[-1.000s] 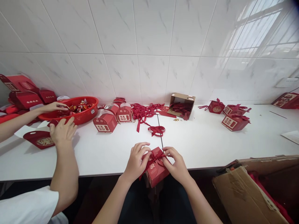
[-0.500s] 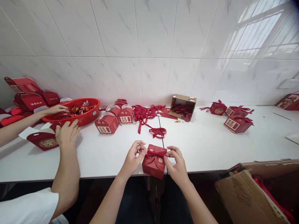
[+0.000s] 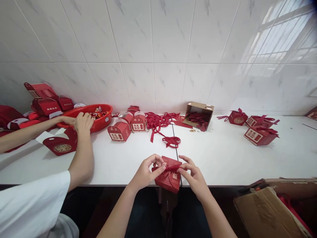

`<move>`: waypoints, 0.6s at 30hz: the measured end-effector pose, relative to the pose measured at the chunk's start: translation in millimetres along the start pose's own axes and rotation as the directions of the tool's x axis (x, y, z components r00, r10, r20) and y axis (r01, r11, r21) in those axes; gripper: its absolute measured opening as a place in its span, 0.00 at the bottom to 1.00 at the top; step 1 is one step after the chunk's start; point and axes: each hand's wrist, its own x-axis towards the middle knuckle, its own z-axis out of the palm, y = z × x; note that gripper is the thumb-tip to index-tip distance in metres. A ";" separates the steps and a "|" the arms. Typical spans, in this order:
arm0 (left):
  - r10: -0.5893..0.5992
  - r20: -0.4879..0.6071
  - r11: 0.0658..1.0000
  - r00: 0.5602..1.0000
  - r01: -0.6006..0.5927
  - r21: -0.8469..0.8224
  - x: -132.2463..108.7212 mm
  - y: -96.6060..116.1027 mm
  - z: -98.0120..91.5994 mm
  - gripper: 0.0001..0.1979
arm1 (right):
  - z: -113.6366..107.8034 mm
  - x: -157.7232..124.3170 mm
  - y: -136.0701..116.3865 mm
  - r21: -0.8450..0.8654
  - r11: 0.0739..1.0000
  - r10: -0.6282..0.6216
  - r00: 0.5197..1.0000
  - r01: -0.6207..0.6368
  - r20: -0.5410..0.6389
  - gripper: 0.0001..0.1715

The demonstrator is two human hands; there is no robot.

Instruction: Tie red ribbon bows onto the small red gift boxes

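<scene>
A red gift box (image 3: 167, 181) with gold print sits at the table's front edge, a dark red ribbon (image 3: 170, 168) knotted in a bow across its top. My left hand (image 3: 148, 170) pinches the ribbon's left part between thumb and fingers. From the right, my right hand (image 3: 194, 173) has its thumb and forefinger closed on the ribbon's right loop. Beyond the box lies a coiled red ribbon (image 3: 171, 142) on the white table.
At left, a person's hands (image 3: 84, 123) work over a red basket (image 3: 105, 121) beside an open box (image 3: 60, 145). Finished-looking boxes (image 3: 120, 131) stand mid-left; ribboned boxes (image 3: 261, 137) at right. A carton (image 3: 210, 114) holds ribbons; a large cardboard box (image 3: 267, 211) is lower right.
The view has shifted slightly left. My left hand has moved inward over the box onto the bow. The other person's nearer hand has moved from the open box to the basket's edge.
</scene>
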 end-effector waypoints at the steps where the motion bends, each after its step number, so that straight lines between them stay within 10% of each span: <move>1: 0.007 -0.009 0.999 1.000 -0.007 0.038 -1.5 -0.1 -0.2 0.08 | -0.7 -0.4 -0.4 -0.012 1.000 -0.004 1.000 0.004 0.005 0.16; 16: 0.118 -0.267 0.971 0.956 -0.055 0.233 -33.0 -49.9 5.6 0.10 | -1.5 -14.3 14.1 -0.156 0.983 -0.083 0.993 0.096 0.089 0.10; 18: 0.140 -0.341 0.972 0.930 -0.063 0.228 -58.7 -59.8 10.5 0.22 | -2.6 -21.4 18.1 -0.114 0.986 -0.098 0.975 0.122 0.200 0.30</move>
